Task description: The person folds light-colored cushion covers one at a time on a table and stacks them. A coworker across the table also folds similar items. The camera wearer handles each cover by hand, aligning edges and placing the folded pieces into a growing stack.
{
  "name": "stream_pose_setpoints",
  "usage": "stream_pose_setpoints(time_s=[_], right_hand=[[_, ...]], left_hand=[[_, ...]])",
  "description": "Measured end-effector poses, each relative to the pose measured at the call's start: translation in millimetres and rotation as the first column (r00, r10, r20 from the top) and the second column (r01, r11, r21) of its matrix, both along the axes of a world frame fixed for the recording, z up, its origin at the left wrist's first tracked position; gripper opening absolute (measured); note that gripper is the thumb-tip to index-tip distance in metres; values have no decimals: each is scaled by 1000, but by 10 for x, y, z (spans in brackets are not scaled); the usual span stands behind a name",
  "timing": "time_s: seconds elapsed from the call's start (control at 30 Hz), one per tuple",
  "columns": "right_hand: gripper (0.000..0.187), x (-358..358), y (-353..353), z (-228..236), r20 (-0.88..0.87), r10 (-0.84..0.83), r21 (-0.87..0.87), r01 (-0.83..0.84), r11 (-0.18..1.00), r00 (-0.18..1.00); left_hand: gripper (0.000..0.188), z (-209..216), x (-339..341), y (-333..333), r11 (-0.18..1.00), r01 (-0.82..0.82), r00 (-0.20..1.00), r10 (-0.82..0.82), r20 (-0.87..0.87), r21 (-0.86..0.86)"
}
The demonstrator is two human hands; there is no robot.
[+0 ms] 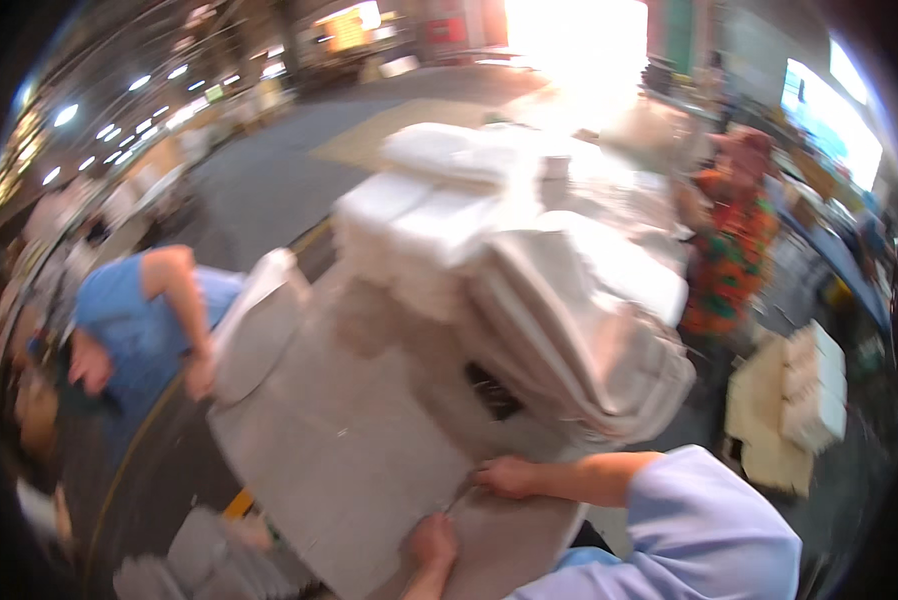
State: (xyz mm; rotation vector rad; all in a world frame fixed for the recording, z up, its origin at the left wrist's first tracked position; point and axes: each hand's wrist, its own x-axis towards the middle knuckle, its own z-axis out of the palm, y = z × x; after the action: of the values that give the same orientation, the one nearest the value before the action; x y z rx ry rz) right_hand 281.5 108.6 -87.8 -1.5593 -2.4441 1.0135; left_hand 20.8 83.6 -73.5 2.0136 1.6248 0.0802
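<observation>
A pale grey-beige cloth lies on the near end of a broad grey surface. My right hand is closed at the cloth's upper edge, its fingers curled over the fabric. Just left of it and nearer to me, my left hand also looks curled on the cloth edge, though it is blurred. A short fold shows between the two hands. Beyond my right hand rises a thick folded pile of beige cloth, with a small dark patch at its near side.
White stacked bundles stand at the far side. A person in blue bends at the left edge, a hand near a lifted cloth flap. Another person in orange and green print stands at the right. White stacks sit lower right.
</observation>
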Motion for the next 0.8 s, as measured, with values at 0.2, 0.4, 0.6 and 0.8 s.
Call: stream_pose_setpoints(time_s=[0.2,0.4,0.6,0.8], right_hand=[[54,255,-160,822,81,-394,-11,396,918,916],[58,756,-504,879,-4,-115,-350,106,931,993],[71,589,-306,539,295,-225,-548,357,757,929],[78,558,-112,630,387,-316,-523,489,698,866]], left_hand=[[72,433,-815,-244,1000,-15,999,14,-44,-20],[71,833,-1366,-945,970,-139,963,85,-254,-199],[71,701,-1247,-826,645,-453,784,617,69,-615],[74,342,-1336,-693,513,-540,676,736,18,-667]])
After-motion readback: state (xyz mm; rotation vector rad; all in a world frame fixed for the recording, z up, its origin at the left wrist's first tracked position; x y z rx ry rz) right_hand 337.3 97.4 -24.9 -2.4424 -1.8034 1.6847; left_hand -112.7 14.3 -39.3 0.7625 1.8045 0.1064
